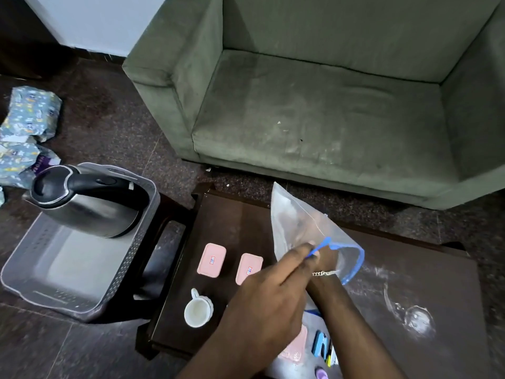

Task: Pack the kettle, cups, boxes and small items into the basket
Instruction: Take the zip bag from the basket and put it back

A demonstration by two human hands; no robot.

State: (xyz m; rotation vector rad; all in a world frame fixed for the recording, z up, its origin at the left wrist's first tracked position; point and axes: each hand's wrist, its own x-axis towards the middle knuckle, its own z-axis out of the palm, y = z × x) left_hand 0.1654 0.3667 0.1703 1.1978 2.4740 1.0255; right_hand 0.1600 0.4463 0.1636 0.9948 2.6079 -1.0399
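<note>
A steel kettle (87, 203) with a black handle stands in the far end of the grey basket (32, 274) at the left. On the dark table (410, 269) lie two pink boxes (211, 259) (247, 266) and a white cup (198, 310). My left hand (267, 296) pinches the blue zip edge of a clear plastic bag (295, 220) held up over the table. My right hand (326, 259), with a bracelet at the wrist, grips the bag's mouth; its fingers are mostly hidden behind the left hand.
Under my arms lie a third pink box (296, 348), blue small items (322, 346) and a purple one (321, 373) on another clear bag. A green sofa (328, 105) stands beyond the table. Patterned packages (24, 127) lie on the floor at the left.
</note>
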